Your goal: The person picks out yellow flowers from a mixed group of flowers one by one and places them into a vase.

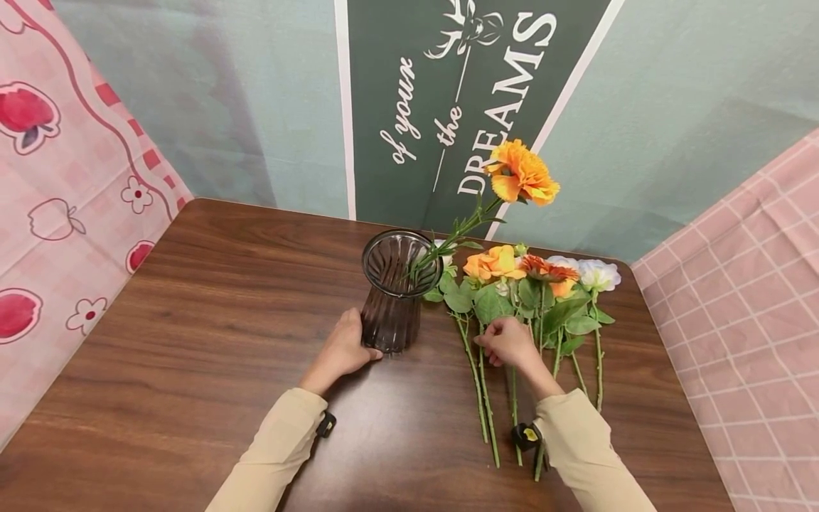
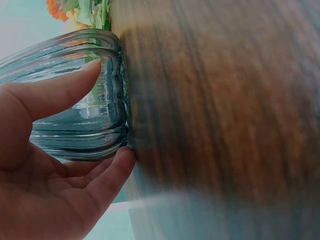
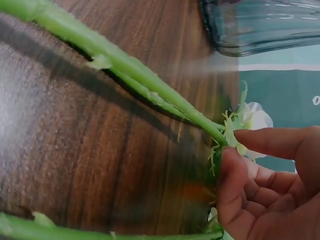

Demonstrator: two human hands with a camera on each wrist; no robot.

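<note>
A dark ribbed glass vase (image 1: pixel 392 320) stands on the table, with one orange carnation (image 1: pixel 521 173) leaning out to the right. My left hand (image 1: pixel 345 346) holds the vase low down; in the left wrist view, the thumb lies along one side of the glass (image 2: pixel 85 120) and the fingers curl round the other near its base. Farther right, my right hand (image 1: pixel 510 343) is over the bunch of flowers. Thumb and forefinger pinch a green flower stem (image 3: pixel 145 85) just below its leaves, and the other fingers are curled in.
Several flowers lie side by side right of the vase: orange roses (image 1: pixel 494 263), a rust-red bloom (image 1: pixel 547 269) and a pale white-lilac one (image 1: pixel 598 274). Their stems point toward the front of the wooden table (image 1: pixel 211 341). A green lettered wall panel (image 1: pixel 441 107) rises behind.
</note>
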